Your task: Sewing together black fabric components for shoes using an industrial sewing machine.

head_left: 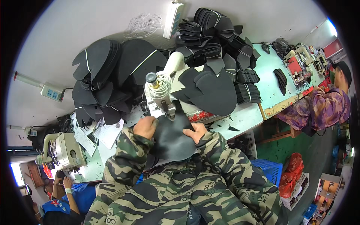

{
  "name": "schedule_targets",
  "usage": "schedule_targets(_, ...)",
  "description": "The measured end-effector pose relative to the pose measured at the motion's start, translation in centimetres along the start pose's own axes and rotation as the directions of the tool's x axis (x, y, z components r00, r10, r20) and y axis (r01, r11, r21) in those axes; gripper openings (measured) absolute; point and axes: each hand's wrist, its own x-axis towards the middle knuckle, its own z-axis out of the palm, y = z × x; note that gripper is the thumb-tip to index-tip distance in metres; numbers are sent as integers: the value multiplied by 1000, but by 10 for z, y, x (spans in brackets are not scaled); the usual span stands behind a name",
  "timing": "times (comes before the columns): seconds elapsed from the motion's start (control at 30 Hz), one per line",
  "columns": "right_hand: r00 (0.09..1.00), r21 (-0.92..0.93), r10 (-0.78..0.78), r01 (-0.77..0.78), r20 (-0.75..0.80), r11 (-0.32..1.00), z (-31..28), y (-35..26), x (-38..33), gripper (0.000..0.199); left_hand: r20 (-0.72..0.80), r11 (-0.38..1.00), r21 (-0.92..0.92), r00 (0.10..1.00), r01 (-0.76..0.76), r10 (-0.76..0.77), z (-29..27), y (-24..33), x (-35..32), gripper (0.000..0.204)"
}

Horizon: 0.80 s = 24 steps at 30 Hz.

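Spreading toward three o'clock, the flat green tabletop [245, 121] carries a cream metal sewing machine [161, 100] at eleven. At six, a rounded, rubbery-looking black sheet [173, 139] seems light, bendy, maybe slippery: hold both sides. Apart, the left hand [145, 127] grips its ten-o'clock edge, the right hand [196, 132] its two.

Worker's left fingers [150, 125] and right fingers [191, 133] grip opposite sides of a dark, flexible piece [173, 139] at the working end of a pale sewing machine [175, 63], banded black stacks [103, 62] flanking it along the bench [245, 118], with a purple-clad person [317, 107] at far right.
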Motion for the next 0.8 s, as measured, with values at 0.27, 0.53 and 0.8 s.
schedule_targets(0.27,906,309,317,-398,281,864,6,-13,-39,37,225,979,-191,974,70,-26,0,16,34,26)
schedule_targets(0.53,731,229,-280,512,-622,828,-52,-95,-70,34,189,812,570,982,-123,17,-37,-58,-13,27)
schedule_targets(0.8,751,-747,-660,429,-18,508,-30,-52,-39,44,173,793,599,985,-111,7,-25,-92,-41,45)
